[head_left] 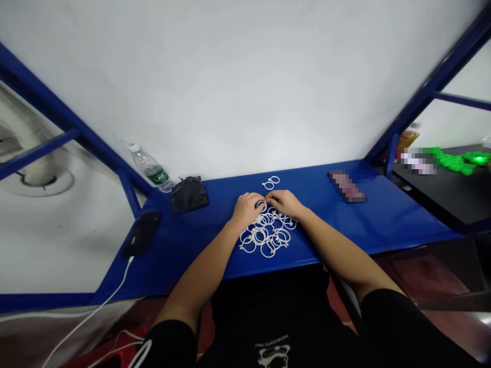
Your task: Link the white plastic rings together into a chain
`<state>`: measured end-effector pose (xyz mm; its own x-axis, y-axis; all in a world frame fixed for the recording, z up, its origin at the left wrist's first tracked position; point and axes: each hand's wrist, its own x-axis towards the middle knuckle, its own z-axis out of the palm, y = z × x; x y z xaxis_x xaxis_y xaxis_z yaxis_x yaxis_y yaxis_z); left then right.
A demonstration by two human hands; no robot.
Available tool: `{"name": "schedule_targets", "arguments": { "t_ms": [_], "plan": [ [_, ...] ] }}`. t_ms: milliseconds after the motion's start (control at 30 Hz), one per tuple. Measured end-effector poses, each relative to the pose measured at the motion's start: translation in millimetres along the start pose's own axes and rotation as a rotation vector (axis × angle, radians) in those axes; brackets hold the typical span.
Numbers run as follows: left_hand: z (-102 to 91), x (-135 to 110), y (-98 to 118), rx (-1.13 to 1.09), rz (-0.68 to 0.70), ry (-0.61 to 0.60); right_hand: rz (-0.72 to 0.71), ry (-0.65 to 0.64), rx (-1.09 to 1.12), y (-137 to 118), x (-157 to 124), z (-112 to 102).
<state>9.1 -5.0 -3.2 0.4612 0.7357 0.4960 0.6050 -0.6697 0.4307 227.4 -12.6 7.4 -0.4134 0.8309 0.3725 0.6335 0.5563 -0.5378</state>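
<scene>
Taking the heap of white rings as the centre of my clock, with twelve pointing away from me, I have a pale pipe far off beyond the frame towards ten. A black phone lies at nine on the left end of my blue table, with a white cable running from it towards eight. At ten a clear bottle with a green label leans near the wall, and just beside it is a crumpled black packet.

My left hand sits at eleven, thumb and fingers curled round a white ring at the heap's far edge. Two loose rings lie at twelve, just past my fingertips. My right hand is at one, its fingertips pinched on the same ring and meeting my left ones.

Out at two there is a pixelated reddish thing on the table; I cannot tell what. Farther that way, a black surface carries something bright green.
</scene>
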Motion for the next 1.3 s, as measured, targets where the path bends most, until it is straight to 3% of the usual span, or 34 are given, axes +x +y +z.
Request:
{"name": "schedule_targets", "arguments": {
  "t_ms": [367, 533, 667, 733, 833, 933, 1067, 1200, 1300],
  "plan": [
    [0.4, 0, -2, 0.045, -0.034, -0.065, -0.031, 0.022, 0.121, -5, -1, 0],
    [0.2, 0, -2, 0.019, -0.042, 0.008, 0.001, 0.056, 0.106, -2, -1, 0],
    [-6.5, 2, -3, 0.021, -0.081, 0.077, 0.194, 0.217, 0.018, 5, 2, 1],
    [-14.4, 4, -5, 0.03, -0.123, 0.052, 0.303, 0.281, -0.015, 8, 3, 1],
    [-28.6, 8, -8, 0.089, -0.239, -0.053, 0.364, 0.269, -0.022, 10, 3, -1],
    [-39.4, 9, -14, 0.187, -0.348, -0.205, 0.334, 0.225, -0.007, 9, 3, -1],
    [-42.7, 7, -18, 0.266, -0.383, -0.35, 0.208, 0.125, 0.029, 5, 3, 4],
    [-37.0, 6, -16, 0.227, -0.396, -0.328, 0.107, 0.032, 0.063, 2, 1, 6],
    [-29.7, 6, -12, 0.14, -0.41, -0.225, 0.056, 0.013, 0.106, 2, 0, 6]
  ]
}}
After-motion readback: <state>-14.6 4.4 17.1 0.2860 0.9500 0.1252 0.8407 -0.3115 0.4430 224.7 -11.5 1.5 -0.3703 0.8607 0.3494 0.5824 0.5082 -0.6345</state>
